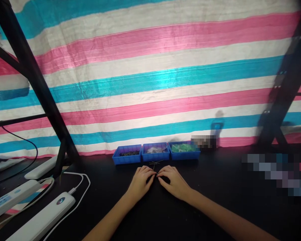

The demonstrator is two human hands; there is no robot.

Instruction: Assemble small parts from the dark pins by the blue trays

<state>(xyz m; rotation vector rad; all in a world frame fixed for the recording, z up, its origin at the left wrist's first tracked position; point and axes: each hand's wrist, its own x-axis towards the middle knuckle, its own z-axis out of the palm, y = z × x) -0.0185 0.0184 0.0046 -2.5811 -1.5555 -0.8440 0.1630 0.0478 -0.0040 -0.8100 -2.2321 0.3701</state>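
My left hand [141, 181] and my right hand [174, 181] rest on the black table [215, 201], fingertips meeting at the middle. They seem to pinch something very small between them, too small to make out. A few thin metal pins [155, 163] lie on the table just beyond my fingers. Behind those pins stand three small blue bins in a row: the left bin [127, 154] holds dark thin parts, the middle bin [155, 151] holds clear or pale parts, the right bin [184, 150] holds green parts.
A striped pink, blue and white tarp [150, 83] hangs behind the table. Black frame posts [37, 83] stand at the left and right. White power strips [40, 217] with cables lie at the left front.
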